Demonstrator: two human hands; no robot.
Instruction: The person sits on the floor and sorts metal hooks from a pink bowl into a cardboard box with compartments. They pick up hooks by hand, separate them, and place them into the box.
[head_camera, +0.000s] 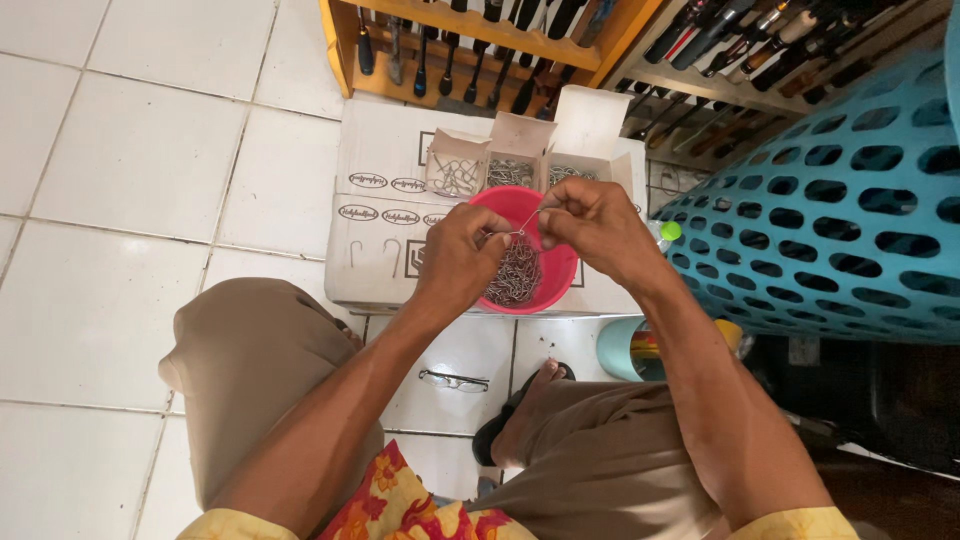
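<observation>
Both hands, left hand and right hand, pinch one thin metal hook above the pink bowl. Judged light, stiff, sharp-tipped; grip the shank, not the point.

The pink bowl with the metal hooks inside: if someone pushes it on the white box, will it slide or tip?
The pink bowl looks like thin plastic, so it probably slides easily on the smooth white box. The pile of metal hooks likely weighs it down, so tipping seems unlikely. The hooks look tangled and may lift in clumps.
</observation>
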